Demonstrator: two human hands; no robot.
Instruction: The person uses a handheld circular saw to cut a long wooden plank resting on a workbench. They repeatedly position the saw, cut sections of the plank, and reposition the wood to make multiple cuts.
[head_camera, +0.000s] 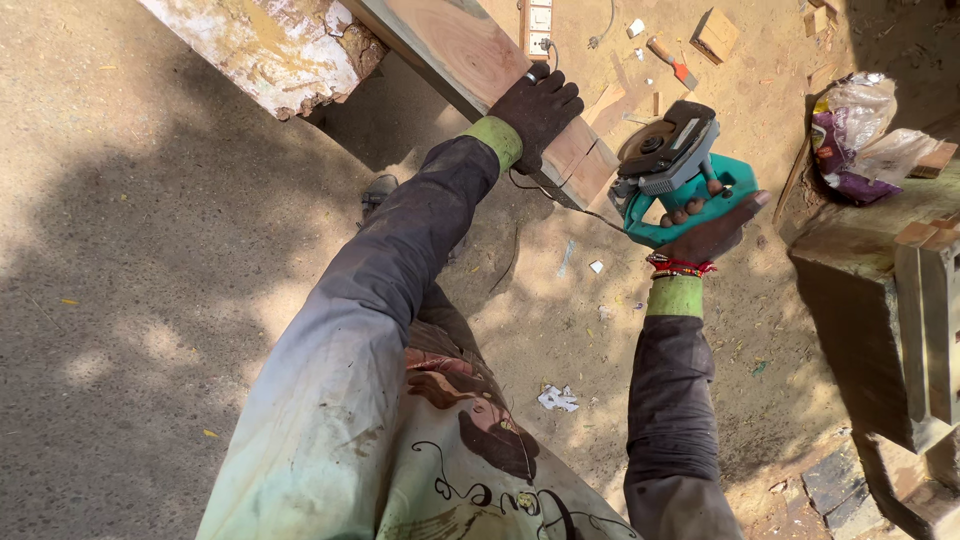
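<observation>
Saw sat just right of the plank's near end, blade end toward it.

Right hand (705, 232), nearer, was wrapped tight round the teal saw (672, 170) handle, fingers curled over the grip. Left hand (537, 108), gloved and farther, lay palm-down on the plank (470, 50), fingers draped over its far edge, pressing rather than gripping. Plank's long axis ran from near-right to far-left; a line was marked across it near the end. Hammer (670, 58) lay farther off on the sand.
</observation>
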